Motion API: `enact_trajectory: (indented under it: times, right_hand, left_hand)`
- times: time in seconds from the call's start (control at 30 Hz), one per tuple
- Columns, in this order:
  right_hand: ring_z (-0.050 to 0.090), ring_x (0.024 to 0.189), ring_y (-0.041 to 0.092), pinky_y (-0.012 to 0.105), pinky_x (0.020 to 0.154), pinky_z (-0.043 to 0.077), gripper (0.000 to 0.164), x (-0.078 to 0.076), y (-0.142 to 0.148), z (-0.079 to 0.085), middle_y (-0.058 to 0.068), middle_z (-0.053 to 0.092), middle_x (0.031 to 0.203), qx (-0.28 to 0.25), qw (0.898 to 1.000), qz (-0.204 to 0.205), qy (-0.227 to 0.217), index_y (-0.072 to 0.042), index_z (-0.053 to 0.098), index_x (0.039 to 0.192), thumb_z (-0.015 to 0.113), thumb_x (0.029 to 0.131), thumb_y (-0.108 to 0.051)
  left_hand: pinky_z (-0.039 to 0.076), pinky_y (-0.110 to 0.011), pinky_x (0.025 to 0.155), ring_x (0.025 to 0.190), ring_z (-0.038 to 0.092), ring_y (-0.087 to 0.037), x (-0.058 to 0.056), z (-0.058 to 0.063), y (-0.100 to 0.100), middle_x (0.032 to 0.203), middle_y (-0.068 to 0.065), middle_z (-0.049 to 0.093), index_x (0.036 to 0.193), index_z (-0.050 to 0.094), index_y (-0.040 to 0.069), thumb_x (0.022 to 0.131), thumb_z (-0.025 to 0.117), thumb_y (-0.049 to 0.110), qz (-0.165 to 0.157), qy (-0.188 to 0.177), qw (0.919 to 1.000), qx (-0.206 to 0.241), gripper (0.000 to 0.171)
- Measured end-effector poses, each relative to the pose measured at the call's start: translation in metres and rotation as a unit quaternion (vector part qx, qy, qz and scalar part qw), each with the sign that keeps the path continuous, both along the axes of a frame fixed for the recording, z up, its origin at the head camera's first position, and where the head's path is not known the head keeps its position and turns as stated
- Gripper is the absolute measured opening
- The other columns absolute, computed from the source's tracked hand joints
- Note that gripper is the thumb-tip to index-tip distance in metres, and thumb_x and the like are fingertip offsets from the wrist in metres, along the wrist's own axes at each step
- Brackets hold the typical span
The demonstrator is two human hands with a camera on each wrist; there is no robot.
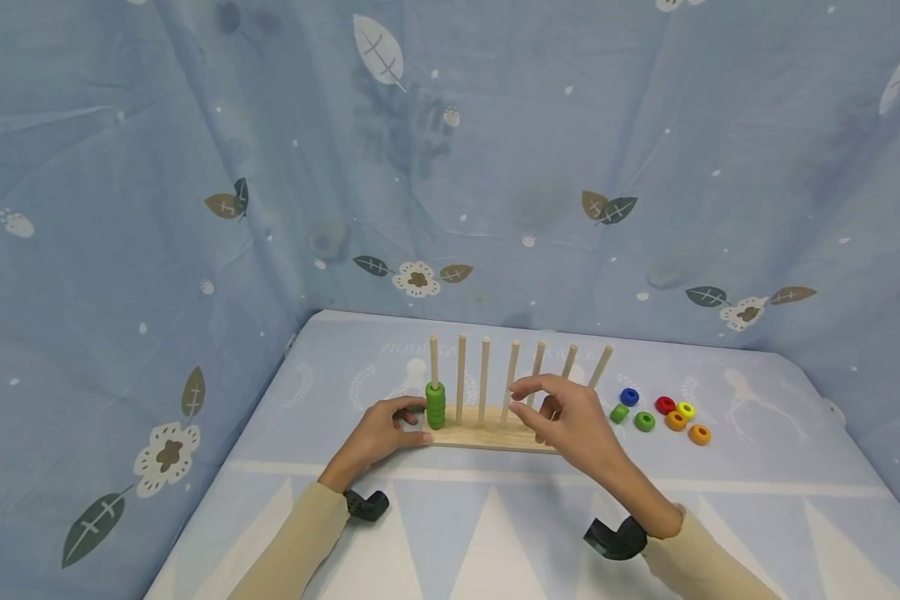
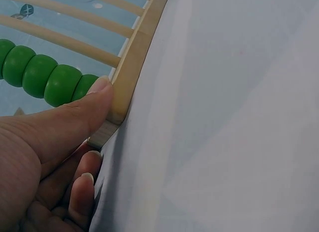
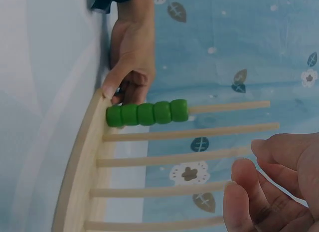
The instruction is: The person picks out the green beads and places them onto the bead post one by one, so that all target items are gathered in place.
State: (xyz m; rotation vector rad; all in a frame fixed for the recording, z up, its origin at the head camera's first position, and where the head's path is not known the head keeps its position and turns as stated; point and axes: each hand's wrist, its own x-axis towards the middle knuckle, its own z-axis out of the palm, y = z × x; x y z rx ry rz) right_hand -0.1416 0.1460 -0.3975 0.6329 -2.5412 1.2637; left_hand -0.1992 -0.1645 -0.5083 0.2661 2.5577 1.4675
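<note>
A wooden peg rack (image 1: 487, 437) with several upright pegs stands on the table. On its leftmost peg sits a stack of green beads (image 1: 436, 406). My left hand (image 1: 378, 429) grips the left end of the base, thumb along the front edge, beside the green beads (image 2: 62, 85). Above the rack, in front of the right-hand pegs, hovers my right hand (image 1: 570, 421). Its thumb and index finger are bent with a gap between them, and nothing shows in the fingers. In the right wrist view, the right fingertips (image 3: 241, 192) are near the ends of the bare pegs (image 3: 164, 190).
Loose beads lie right of the rack: a blue bead (image 1: 629, 397), green beads (image 1: 645, 422), a red bead (image 1: 665, 405), a yellow bead (image 1: 686, 410) and orange beads (image 1: 700, 434). A patterned blue curtain (image 1: 495, 167) rises behind the table (image 1: 435, 525).
</note>
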Motion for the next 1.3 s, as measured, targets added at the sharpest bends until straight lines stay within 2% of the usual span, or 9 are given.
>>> enact_trajectory:
  times: [0.27, 0.5, 0.63, 0.83, 1.3]
  right_hand:
    - [0.056, 0.049, 0.007, 0.028, 0.043, 0.043, 0.021, 0.004, 0.016, -0.013, -0.011, 0.071, 0.098, 0.006, 1.0, -0.021, -0.018, -0.025, 0.072, 0.111, 0.078, 0.091, -0.023]
    - [0.054, 0.047, 0.01, 0.029, 0.043, 0.045, 0.024, 0.006, 0.028, -0.025, -0.009, 0.07, 0.096, 0.005, 0.998, -0.037, -0.051, -0.018, 0.073, 0.114, 0.077, 0.092, -0.026]
    - [0.056, 0.049, 0.011, 0.029, 0.045, 0.048, 0.022, 0.007, 0.035, -0.032, -0.006, 0.07, 0.098, 0.01, 0.996, -0.06, -0.067, -0.02, 0.072, 0.112, 0.077, 0.091, -0.026]
    - [0.057, 0.051, 0.012, 0.029, 0.049, 0.05, 0.023, 0.007, 0.048, -0.043, -0.002, 0.07, 0.1, 0.019, 0.992, -0.087, -0.085, -0.015, 0.073, 0.112, 0.078, 0.091, -0.023]
    - [0.056, 0.049, 0.014, 0.028, 0.045, 0.046, 0.025, 0.007, 0.081, -0.063, 0.005, 0.071, 0.104, 0.043, 0.984, -0.135, -0.111, -0.013, 0.071, 0.114, 0.077, 0.091, -0.017]
  left_hand:
    - [0.044, -0.037, 0.071, 0.077, 0.053, -0.021, 0.001, 0.0, 0.0, 0.099, -0.001, 0.064, 0.127, 0.069, 0.02, 0.074, 0.091, 0.028, 0.002, -0.002, 1.0, -0.001, 0.058]
    - [0.044, -0.036, 0.07, 0.077, 0.053, -0.021, 0.0, -0.002, 0.0, 0.098, -0.002, 0.065, 0.126, 0.07, 0.018, 0.073, 0.092, 0.027, 0.002, -0.002, 1.0, 0.006, 0.059]
    - [0.045, -0.036, 0.072, 0.077, 0.053, -0.021, 0.0, -0.002, -0.001, 0.099, -0.001, 0.065, 0.127, 0.069, 0.02, 0.073, 0.092, 0.028, 0.002, -0.006, 1.0, 0.002, 0.059]
    - [0.045, -0.036, 0.072, 0.077, 0.054, -0.021, 0.0, 0.0, 0.0, 0.1, -0.001, 0.065, 0.128, 0.068, 0.021, 0.074, 0.091, 0.029, 0.001, -0.004, 1.0, -0.003, 0.059]
    - [0.045, -0.037, 0.072, 0.078, 0.053, -0.021, 0.002, 0.001, 0.001, 0.099, -0.001, 0.064, 0.128, 0.069, 0.02, 0.074, 0.091, 0.028, 0.004, -0.001, 1.0, -0.005, 0.059]
